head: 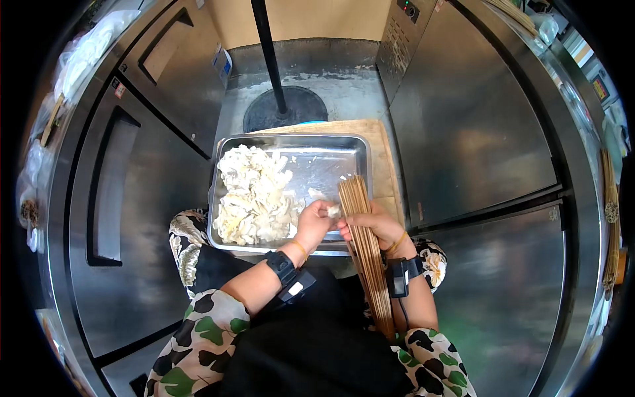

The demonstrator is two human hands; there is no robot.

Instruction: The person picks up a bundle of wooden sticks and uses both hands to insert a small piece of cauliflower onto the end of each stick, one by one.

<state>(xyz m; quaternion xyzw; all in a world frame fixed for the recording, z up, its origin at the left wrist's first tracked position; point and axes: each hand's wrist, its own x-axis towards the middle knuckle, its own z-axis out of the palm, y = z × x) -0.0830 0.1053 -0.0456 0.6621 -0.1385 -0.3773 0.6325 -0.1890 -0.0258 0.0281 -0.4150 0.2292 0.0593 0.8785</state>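
Observation:
My right hand (374, 224) grips a thick bundle of thin wooden skewers (367, 258), which slants from my lap up over the near right part of a steel tray (342, 149). Between the fingertips of my left hand (313, 223) is a small pale piece of food (334, 211), held close against the skewers. Whether a skewer passes through this piece cannot be made out. A heap of whitish, torn-looking pieces, perhaps oyster mushroom (253, 198), fills the tray's left half. A few loose scraps (315, 193) lie on the tray floor near my left hand.
Under the tray is a wooden board (387, 164). Behind it a black pole (270, 54) rises from a round base (253, 111). Steel cabinets stand close at left (158, 198) and right (471, 124). Plastic bags (94, 54) and more skewer bundles (610, 213) lie on their tops.

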